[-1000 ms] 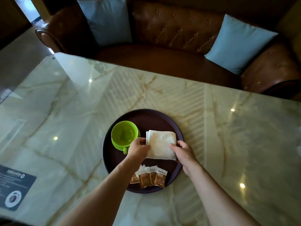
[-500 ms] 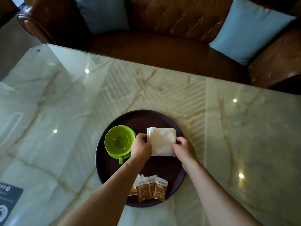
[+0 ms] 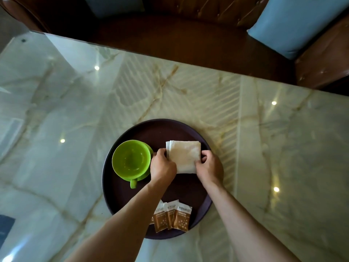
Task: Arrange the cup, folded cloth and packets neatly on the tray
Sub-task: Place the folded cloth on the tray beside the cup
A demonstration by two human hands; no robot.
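A round dark tray (image 3: 158, 129) lies on the marble table. On its left part stands a green cup (image 3: 131, 159) on a green saucer, handle pointing toward me. A white folded cloth (image 3: 184, 155) lies on the tray's right part. My left hand (image 3: 162, 166) grips the cloth's left edge and my right hand (image 3: 208, 166) grips its right edge. Several brown and white packets (image 3: 172, 216) lie fanned at the tray's near edge, partly hidden by my left forearm.
The glossy marble table (image 3: 264, 148) spreads on all sides of the tray. Beyond its far edge stands a brown leather sofa (image 3: 188, 38) with a light blue cushion (image 3: 294, 23). A dark card (image 3: 5, 227) lies at the table's near left.
The view has tilted down and closer. Both hands have slid the cloth slightly farther from me on the tray, keeping hold of its two side edges. Cup and packets have stayed put.
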